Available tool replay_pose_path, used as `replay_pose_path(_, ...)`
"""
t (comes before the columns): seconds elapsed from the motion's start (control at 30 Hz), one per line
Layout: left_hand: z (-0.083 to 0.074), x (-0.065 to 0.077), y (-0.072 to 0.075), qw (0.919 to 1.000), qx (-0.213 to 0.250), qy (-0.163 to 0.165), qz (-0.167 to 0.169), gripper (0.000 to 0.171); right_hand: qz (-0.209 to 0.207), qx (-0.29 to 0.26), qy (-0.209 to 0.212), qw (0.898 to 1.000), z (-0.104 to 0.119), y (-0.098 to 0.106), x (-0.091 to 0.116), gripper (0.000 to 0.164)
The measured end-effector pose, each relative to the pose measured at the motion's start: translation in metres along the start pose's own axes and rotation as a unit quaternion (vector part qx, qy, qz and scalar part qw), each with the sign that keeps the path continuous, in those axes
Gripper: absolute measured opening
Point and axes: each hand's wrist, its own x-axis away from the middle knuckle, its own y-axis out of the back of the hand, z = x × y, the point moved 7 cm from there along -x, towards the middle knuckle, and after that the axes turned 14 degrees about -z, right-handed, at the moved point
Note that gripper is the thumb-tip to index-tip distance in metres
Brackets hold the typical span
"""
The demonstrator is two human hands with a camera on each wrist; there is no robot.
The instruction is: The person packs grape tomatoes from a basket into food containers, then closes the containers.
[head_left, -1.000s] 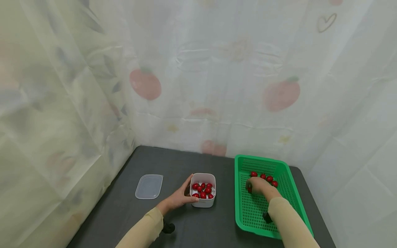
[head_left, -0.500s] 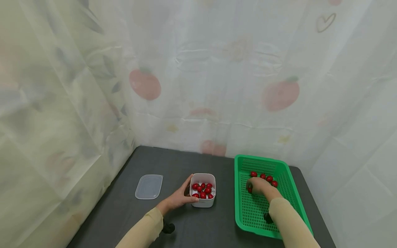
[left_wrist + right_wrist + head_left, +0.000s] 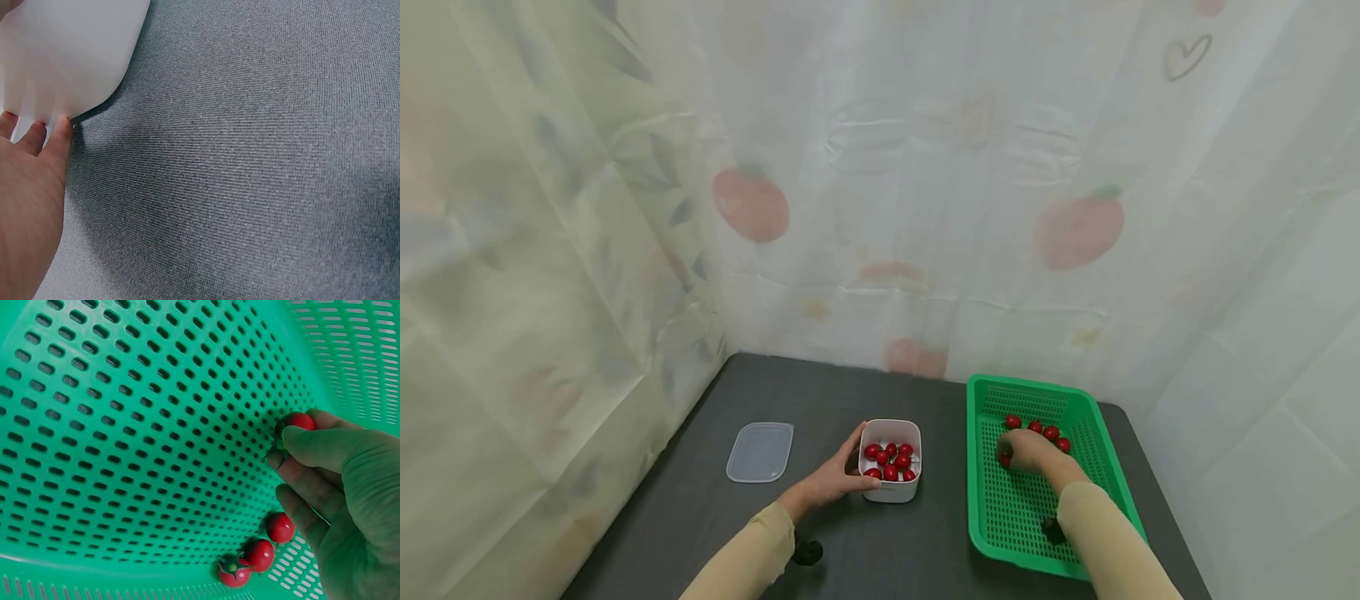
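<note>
My left hand [image 3: 831, 477] grips the left side of a white square plastic box [image 3: 890, 493], thumb at its near edge and fingers on the far side. Several red cherry tomatoes [image 3: 891, 472] lie in the box. In the left wrist view, fingertips [image 3: 60, 134] press against the box's wall [image 3: 81, 56]. My right hand [image 3: 1032, 453] is inside a green perforated basket [image 3: 973, 500]. Its thumb and fingers pinch a cherry tomato [image 3: 301, 420] with a green stem, partly hidden by the thumb. More cherry tomatoes [image 3: 259, 555] lie on the basket's floor beside the hand.
A translucent lid [image 3: 761, 452] lies flat on the dark grey table [image 3: 835, 383], left of the box. Black wrist devices [image 3: 808, 552] sit below both hands. A printed white curtain [image 3: 880, 208] hangs close behind the table, and another stands along its left.
My right forearm and wrist have shifted slightly to the right, while the fingers stay at the same spot in the basket. The left hand and box have not visibly moved.
</note>
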Motion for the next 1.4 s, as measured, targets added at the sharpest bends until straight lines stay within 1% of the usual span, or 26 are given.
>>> replay_pose_path(0.23, 0.001, -0.002, 0.001, 1.0000, 0.001, -0.001, 0.001, 0.105, -0.032, -0.029, 0.038, 0.998, 0.008, 0.025, 0.004, 0.026)
replay_pose_path(0.5, 0.000, -0.003, 0.003, 1.0000, 0.001, 0.003, -0.005, 0.109, -0.063, -0.057, 0.053, 0.995, 0.022, 0.055, -0.004, 0.025)
replay_pose_path(0.67, -0.004, -0.003, 0.004, 0.9999, 0.000, 0.008, -0.008, 0.110, -0.072, -0.078, 0.060, 0.992, 0.037, 0.067, -0.012, 0.027)
replay_pose_path(0.8, -0.004, -0.004, 0.006, 0.9998, -0.013, 0.010, -0.010, 0.113, -0.070, -0.089, 0.071, 0.991, 0.050, 0.068, -0.017, 0.028)
replay_pose_path(0.9, -0.003, -0.004, 0.008, 0.9993, -0.030, 0.016, -0.015, 0.117, -0.069, -0.091, 0.085, 0.990, 0.061, 0.065, -0.021, 0.028)
replay_pose_path(1.03, -0.003, -0.005, 0.009, 0.9982, -0.050, 0.025, -0.020, 0.121, -0.067, -0.097, 0.093, 0.989, 0.076, 0.061, -0.026, 0.028)
replay_pose_path(1.4, -0.006, -0.008, 0.008, 0.9974, -0.066, 0.016, -0.026, 0.124, -0.046, -0.129, 0.106, 0.985, 0.119, 0.044, -0.037, 0.028)
